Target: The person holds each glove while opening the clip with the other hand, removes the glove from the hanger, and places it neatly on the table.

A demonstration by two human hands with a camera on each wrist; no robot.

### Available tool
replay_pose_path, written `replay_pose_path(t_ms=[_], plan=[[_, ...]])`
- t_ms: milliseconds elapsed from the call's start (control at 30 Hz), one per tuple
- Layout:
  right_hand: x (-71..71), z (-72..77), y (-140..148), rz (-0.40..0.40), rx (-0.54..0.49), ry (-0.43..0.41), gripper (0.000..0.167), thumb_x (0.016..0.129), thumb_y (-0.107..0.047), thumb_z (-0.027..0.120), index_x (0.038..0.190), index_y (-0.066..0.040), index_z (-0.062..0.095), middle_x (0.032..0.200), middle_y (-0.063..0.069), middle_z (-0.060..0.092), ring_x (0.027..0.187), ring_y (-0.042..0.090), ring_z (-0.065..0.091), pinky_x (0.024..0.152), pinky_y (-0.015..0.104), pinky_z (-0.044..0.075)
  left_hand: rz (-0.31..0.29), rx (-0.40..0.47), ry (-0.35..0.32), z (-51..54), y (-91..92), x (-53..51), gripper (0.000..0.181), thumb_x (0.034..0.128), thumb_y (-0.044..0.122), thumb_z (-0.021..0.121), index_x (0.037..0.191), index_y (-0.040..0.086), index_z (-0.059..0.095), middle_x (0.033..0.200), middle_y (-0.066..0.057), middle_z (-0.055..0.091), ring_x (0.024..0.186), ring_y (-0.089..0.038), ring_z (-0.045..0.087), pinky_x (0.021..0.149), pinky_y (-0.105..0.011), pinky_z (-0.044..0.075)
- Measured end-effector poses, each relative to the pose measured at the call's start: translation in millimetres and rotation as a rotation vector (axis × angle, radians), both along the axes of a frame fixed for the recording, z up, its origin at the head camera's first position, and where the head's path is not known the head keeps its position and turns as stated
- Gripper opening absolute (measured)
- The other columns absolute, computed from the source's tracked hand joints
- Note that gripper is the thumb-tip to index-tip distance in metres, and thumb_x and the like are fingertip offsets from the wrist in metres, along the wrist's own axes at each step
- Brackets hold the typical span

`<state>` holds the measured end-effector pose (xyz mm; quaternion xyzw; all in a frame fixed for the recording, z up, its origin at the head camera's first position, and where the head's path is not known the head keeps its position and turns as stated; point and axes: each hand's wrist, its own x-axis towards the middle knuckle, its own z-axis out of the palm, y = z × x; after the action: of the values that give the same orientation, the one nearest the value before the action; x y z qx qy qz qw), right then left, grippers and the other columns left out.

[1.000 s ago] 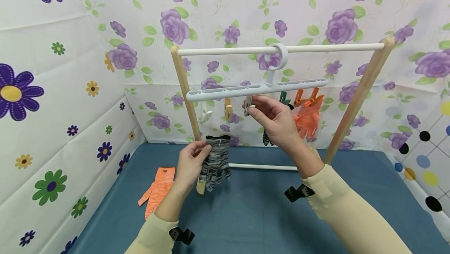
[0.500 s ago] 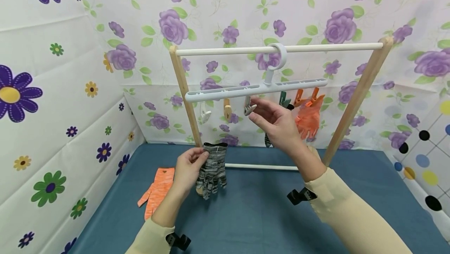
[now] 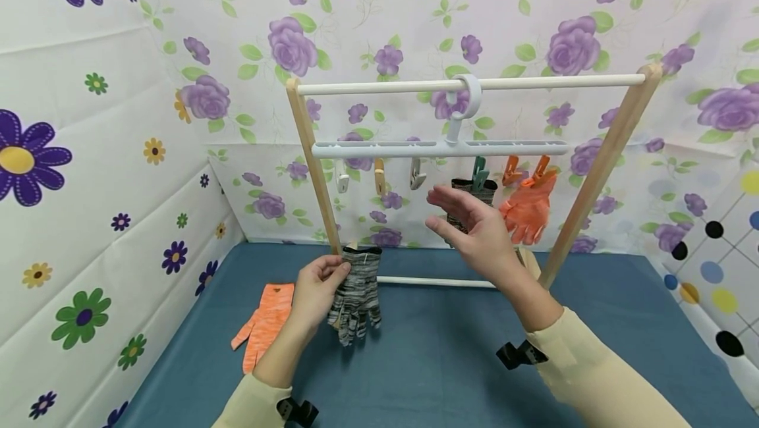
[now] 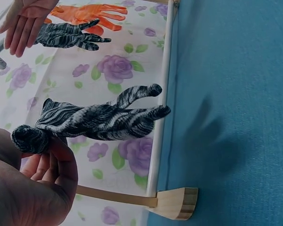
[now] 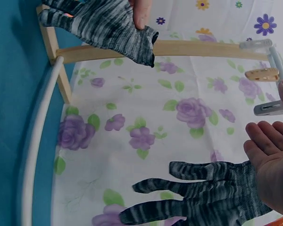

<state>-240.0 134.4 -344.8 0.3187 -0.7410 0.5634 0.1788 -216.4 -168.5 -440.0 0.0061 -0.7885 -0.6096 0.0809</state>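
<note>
Left hand point(image 3: 317, 286): grip narrow, pinching the grey-black glove point(image 3: 358, 293) at its cuff. Glove hangs fingers down above the blue counter point(image 3: 427, 362), in front of the left post point(image 3: 313, 164) of the rack. Right hand point(image 3: 480, 234): grip wide, fingers extended, nothing held. Head view puts it just below and right of the grey clip point(image 3: 417, 174), with a gap between.

Head view gives the full white hanger point(image 3: 391, 149) hooked on the top rod point(image 3: 539, 82), and an orange glove point(image 3: 269, 319) lying flat left of the left hand. Second striped glove point(image 5: 217, 193) hangs from a green clip point(image 3: 479, 174); the right hand covers part of it there, whereas the right wrist view shows its spread fingers.

Left wrist view adds the bunched cuff against the curled fingers, the glove's shadow on the counter, and the wooden foot point(image 4: 177, 203) of the rack, mostly hidden in the head view. Hanging orange glove point(image 3: 526, 214): head and left wrist views show its fingers; right wrist view catches only an orange sliver at its lower edge
</note>
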Motion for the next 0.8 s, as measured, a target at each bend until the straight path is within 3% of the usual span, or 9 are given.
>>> replay_pose_path(t_ms=[167,533,800], plan=[[9.0,-11.4,4,-0.044,0.05,0.03,0.057,0.098,-0.005,0.078,0.151,-0.009,0.059,0.144,0.009,0.066,0.135,0.022,0.061,0.109,0.045,0.048,-0.018,0.005,-0.011,-3.5,-0.8,1.3,0.02,0.106,0.018,0.07,0.118,0.002,0.073,0.104,-0.008,0.076,0.094,-0.019,0.064,0.081,-0.034,0.048],[27.7,-36.0,13,-0.129,0.19,0.173,0.065,0.09,-0.006,0.086,0.15,-0.012,0.061,0.143,0.003,0.067,0.131,0.023,0.064,0.103,0.044,0.054,-0.064,-0.034,-0.04,-13.0,0.3,1.5,0.022,0.1069,0.019,0.068,0.12,0.001,0.071,0.101,-0.008,0.076,0.098,-0.022,0.066,0.083,-0.036,0.049],[39.0,-53.0,21,-0.157,0.262,0.183,0.069,0.087,-0.01,0.089,0.15,-0.013,0.061,0.144,0.001,0.066,0.13,0.023,0.064,0.1,0.049,0.054,-0.108,-0.04,-0.103,-23.1,2.7,0.2,0.021,0.1078,0.019,0.066,0.119,0.003,0.07,0.102,-0.006,0.074,0.097,-0.02,0.063,0.082,-0.037,0.047]])
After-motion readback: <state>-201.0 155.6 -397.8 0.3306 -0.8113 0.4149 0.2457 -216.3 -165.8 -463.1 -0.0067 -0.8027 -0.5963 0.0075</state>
